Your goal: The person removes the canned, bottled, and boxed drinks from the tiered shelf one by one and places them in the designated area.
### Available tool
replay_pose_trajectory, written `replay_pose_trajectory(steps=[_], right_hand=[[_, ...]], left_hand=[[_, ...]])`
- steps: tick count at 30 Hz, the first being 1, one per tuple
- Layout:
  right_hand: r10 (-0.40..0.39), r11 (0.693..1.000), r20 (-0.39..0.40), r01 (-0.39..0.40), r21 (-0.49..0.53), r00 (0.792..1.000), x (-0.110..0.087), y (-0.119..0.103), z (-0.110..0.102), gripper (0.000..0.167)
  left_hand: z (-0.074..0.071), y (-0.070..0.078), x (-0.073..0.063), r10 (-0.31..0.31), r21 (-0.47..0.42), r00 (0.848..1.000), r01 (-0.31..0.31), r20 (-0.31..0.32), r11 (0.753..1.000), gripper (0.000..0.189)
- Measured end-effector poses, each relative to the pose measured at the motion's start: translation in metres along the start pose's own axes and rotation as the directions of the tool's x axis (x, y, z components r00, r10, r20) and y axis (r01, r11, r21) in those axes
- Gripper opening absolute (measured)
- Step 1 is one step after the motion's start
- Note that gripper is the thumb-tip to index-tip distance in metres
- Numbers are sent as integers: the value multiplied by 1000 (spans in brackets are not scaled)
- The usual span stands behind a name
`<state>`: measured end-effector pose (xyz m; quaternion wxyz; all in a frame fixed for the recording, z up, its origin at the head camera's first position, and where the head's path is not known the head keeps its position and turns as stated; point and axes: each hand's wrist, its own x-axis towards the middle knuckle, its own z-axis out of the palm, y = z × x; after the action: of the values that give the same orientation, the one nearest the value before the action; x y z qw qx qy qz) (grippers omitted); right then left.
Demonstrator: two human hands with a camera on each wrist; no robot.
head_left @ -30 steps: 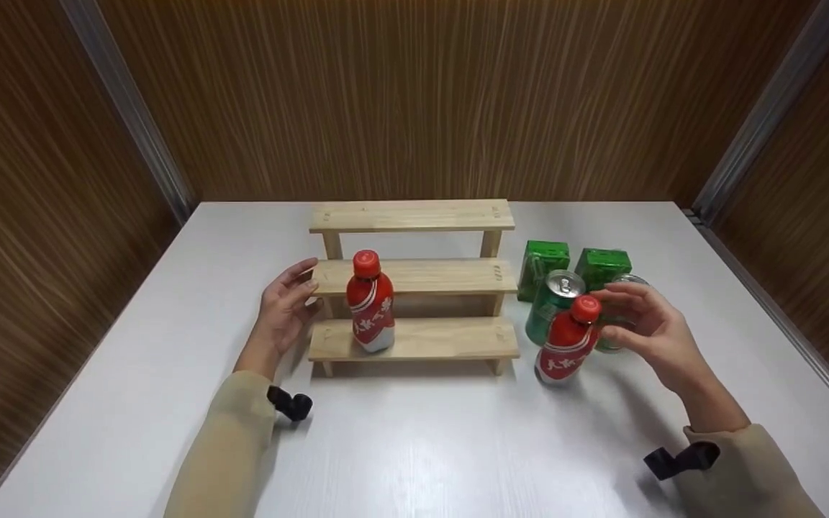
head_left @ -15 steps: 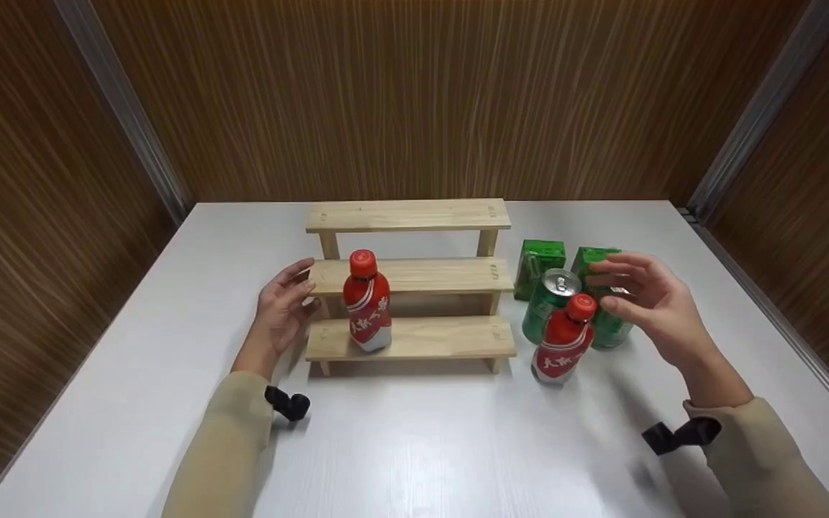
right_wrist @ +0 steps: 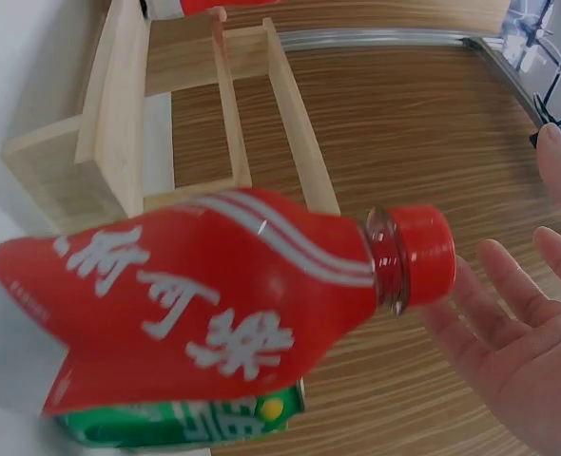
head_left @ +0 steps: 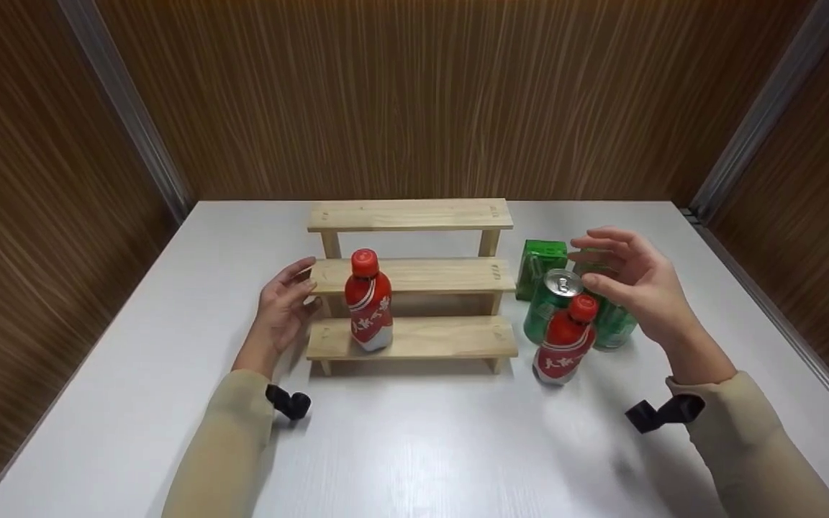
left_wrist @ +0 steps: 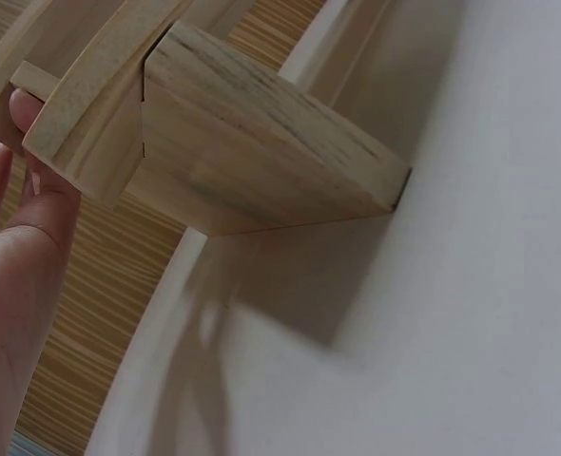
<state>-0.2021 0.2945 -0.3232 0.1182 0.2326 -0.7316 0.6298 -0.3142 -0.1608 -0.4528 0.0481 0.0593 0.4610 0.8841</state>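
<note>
My left hand (head_left: 283, 306) holds the left end of the middle plank of a three-step wooden shelf (head_left: 414, 275); its thumb and fingers (left_wrist: 35, 204) lie at the plank's end in the left wrist view. A red cola bottle (head_left: 370, 306) with a red cap stands on the lowest plank, near its left end. My right hand (head_left: 637, 288) hovers with parted fingers over the drinks right of the shelf, holding nothing. Just in front of it stands a second red cola bottle (head_left: 564, 349), large in the right wrist view. Two green cans (head_left: 553, 306) stand behind that bottle, one partly covered.
Two green drink cartons (head_left: 540, 266) stand behind the cans, one largely hidden by my right hand. A wood-grain panel (head_left: 414, 101) closes off the back of the white table (head_left: 414, 446), with more panels at both sides.
My right hand has moved back and up from beside the second bottle, now over the cans and right carton. My left hand and the bottles keep their places.
</note>
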Motion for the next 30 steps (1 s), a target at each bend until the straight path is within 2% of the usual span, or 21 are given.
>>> replay_pose_trajectory(steps=[11,30], right_hand=[[-28,1000,47,29,-7,998,20,-10,30,53],[-80,994,195,63,93,977,44,-5,93,54]], left_hand=[[1,-1,-1,13,17,1000,-13,-3,1000,39],[1,-2,-2,15,-9,1000,-15,3,1000,39]])
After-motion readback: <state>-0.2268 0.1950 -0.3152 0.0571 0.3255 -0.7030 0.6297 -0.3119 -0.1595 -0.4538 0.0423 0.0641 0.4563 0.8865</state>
